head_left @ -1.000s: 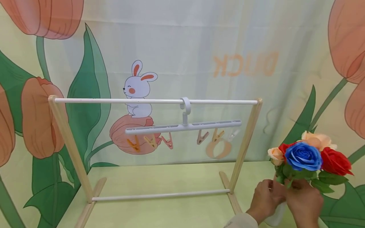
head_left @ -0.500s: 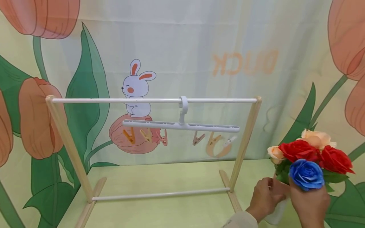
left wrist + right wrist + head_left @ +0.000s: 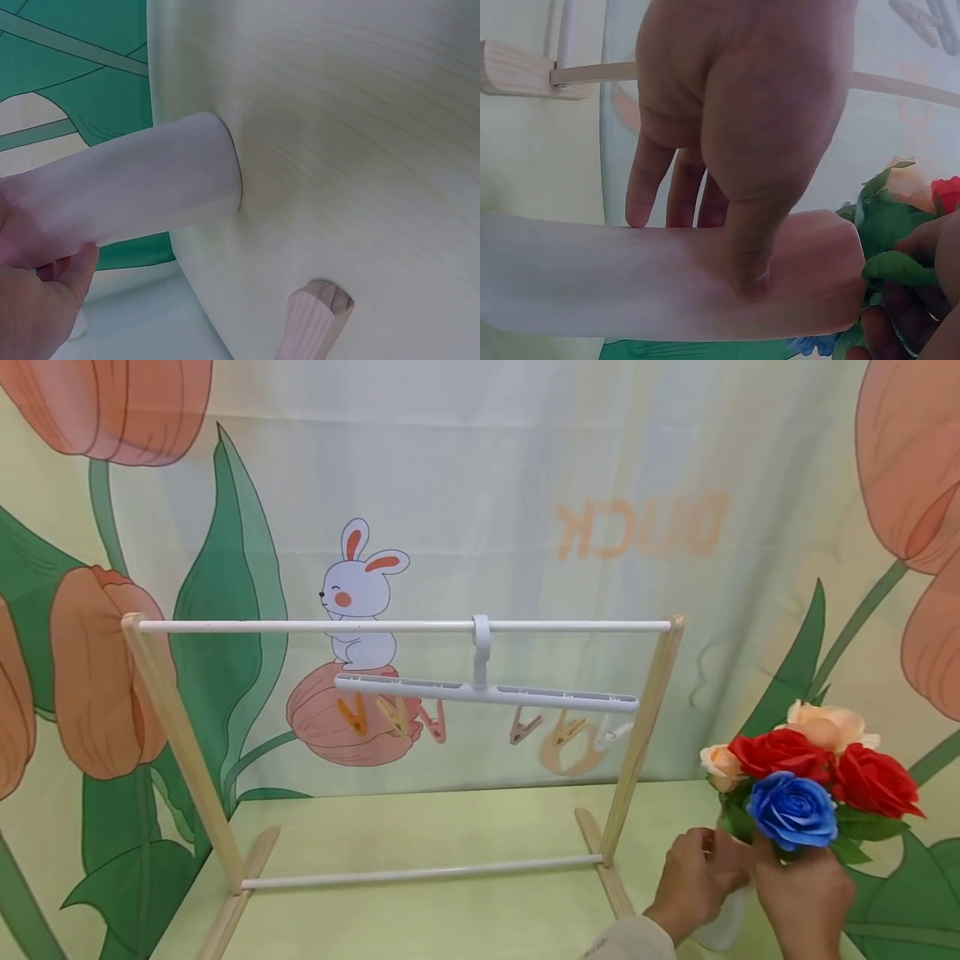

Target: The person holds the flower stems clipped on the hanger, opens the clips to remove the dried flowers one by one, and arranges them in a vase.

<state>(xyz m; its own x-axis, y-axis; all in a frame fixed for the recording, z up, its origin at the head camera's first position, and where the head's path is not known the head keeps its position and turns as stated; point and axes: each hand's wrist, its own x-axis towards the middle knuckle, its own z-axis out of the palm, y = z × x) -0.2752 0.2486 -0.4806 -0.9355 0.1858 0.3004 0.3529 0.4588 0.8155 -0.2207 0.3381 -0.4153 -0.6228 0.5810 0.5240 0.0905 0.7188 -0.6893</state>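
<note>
A white vase stands at the table's right front and holds a bouquet of red roses, peach roses and one blue rose. My left hand grips the vase near its top; in the right wrist view its fingers wrap the vase. My right hand sits just under the blue rose and pinches its green stem. In the left wrist view the vase stands on the pale wooden table.
A wooden drying rack with a white top rail fills the middle of the table. A white hanger with several small pegs hangs from the rail. One rack foot lies close to my left hand. A printed cloth backdrop hangs behind.
The blue rose came down from among the other blooms to the bouquet's front, then rose slightly. The hanger on the rail tilted and swung. My left hand has stayed on the vase.
</note>
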